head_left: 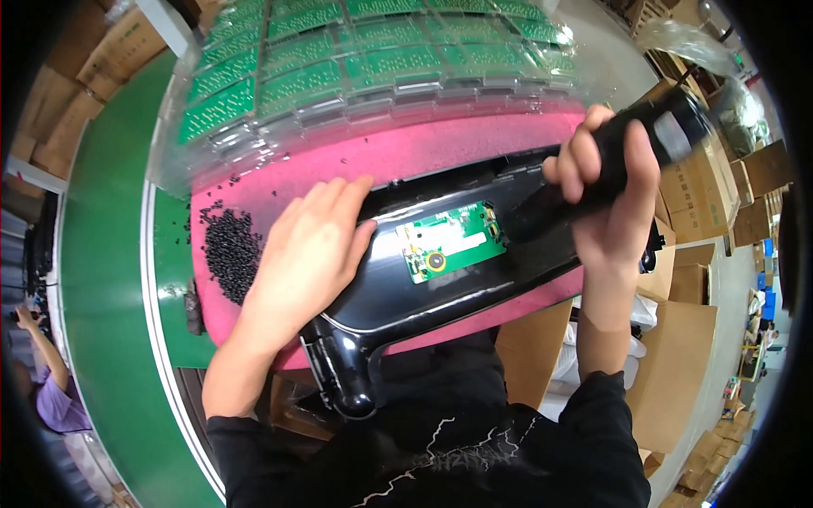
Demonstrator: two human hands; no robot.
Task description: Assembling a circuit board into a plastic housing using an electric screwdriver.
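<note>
A glossy black plastic housing point(381, 296) lies across the pink mat in front of me. On it sits a green circuit board point(461, 262) with a round yellow-rimmed part near its left corner. My left hand point(313, 245) grips the housing's left part, fingers reaching to the far rim and thumb on top. My right hand point(614, 178) is closed around a dark cordless power screwdriver point(669, 135), held tilted, its blurred front end pointing down at the board's right edge. Whether its tip touches a screw there is hidden.
A heap of small black screws point(230, 254) lies left on the pink mat point(398, 140). Clear plastic trays point(339, 118) of green boards stand beyond it. Cardboard boxes point(686, 372) stand at the right. Far left, another person point(59, 398) in purple is partly visible.
</note>
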